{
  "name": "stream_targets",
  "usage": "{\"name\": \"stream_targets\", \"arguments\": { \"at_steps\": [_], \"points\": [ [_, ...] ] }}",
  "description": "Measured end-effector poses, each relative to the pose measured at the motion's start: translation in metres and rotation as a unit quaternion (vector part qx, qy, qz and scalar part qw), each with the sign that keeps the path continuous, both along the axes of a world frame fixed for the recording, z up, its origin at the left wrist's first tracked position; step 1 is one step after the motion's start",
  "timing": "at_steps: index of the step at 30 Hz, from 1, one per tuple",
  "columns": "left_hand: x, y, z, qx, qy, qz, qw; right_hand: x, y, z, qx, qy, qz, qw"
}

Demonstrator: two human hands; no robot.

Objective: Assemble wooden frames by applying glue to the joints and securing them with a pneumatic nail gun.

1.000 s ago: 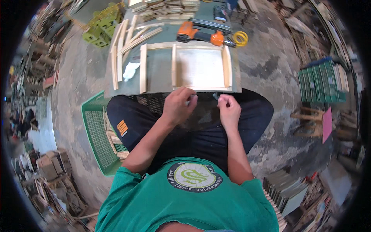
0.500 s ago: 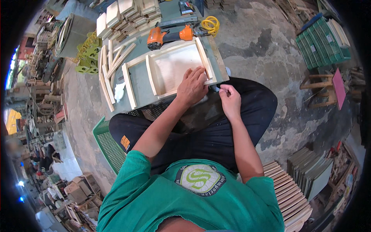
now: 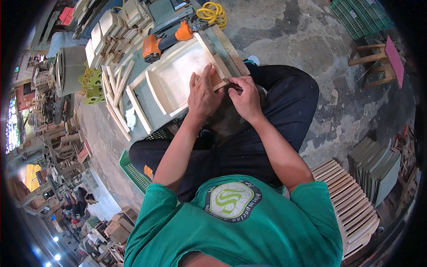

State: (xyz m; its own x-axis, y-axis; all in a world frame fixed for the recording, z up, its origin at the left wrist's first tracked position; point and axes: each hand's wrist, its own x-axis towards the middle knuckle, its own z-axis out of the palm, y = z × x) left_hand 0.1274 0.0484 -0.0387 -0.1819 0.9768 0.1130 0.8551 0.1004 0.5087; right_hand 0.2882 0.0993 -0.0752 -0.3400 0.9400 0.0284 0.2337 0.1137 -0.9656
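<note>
Laid open left hand (image 3: 203,98) over wooden frame (image 3: 156,92), lengthwise eight to two o'clock; curled right hand (image 3: 246,95) nearer the corner (image 3: 226,78), toward ten, with grip impossible to tell.

Patchy grey concrete floor (image 3: 342,113) spreads around me. A pink-topped wooden stool (image 3: 395,61) sits near green crates (image 3: 361,18). Across the room, a bright opening (image 3: 12,130) glows

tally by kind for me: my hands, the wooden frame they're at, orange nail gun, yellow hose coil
Left hand and right hand: 2
Wooden frame: 1
Orange nail gun: 1
Yellow hose coil: 1
Total: 5
</note>
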Motion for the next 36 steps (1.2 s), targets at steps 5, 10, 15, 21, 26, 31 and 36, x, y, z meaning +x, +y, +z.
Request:
{"name": "stream_targets", "arguments": {
  "at_steps": [5, 10, 15, 21, 26, 31, 36],
  "points": [
    [0.001, 0.002, 0.007, -0.021, 0.017, -0.013, 1.0, 0.002, 0.002, 0.0, 0.0, -0.006, 0.008, 1.0],
    [-0.001, 0.0, 0.005, 0.012, 0.017, -0.014, 1.0, 0.005, -0.003, 0.008, 0.085, -0.04, 0.01, 0.996],
    [-0.002, 0.001, 0.001, 0.01, 0.029, -0.012, 0.999, 0.009, -0.019, 0.013, 0.248, -0.152, 0.089, 0.953],
    [0.0, 0.002, 0.006, 0.022, 0.029, -0.012, 0.999, 0.012, -0.02, 0.015, 0.274, -0.217, 0.118, 0.93],
    [-0.001, 0.002, 0.0, 0.023, 0.025, -0.007, 0.999, 0.009, -0.018, 0.021, 0.289, -0.27, 0.116, 0.911],
    [-0.001, 0.001, 0.003, 0.034, 0.033, -0.02, 0.999, 0.014, 0.0, 0.037, 0.275, -0.274, 0.158, 0.908],
    [-0.002, 0.001, 0.0, 0.041, 0.037, -0.019, 0.998, 0.011, 0.01, 0.05, 0.249, -0.291, 0.189, 0.905]
  ]
}}
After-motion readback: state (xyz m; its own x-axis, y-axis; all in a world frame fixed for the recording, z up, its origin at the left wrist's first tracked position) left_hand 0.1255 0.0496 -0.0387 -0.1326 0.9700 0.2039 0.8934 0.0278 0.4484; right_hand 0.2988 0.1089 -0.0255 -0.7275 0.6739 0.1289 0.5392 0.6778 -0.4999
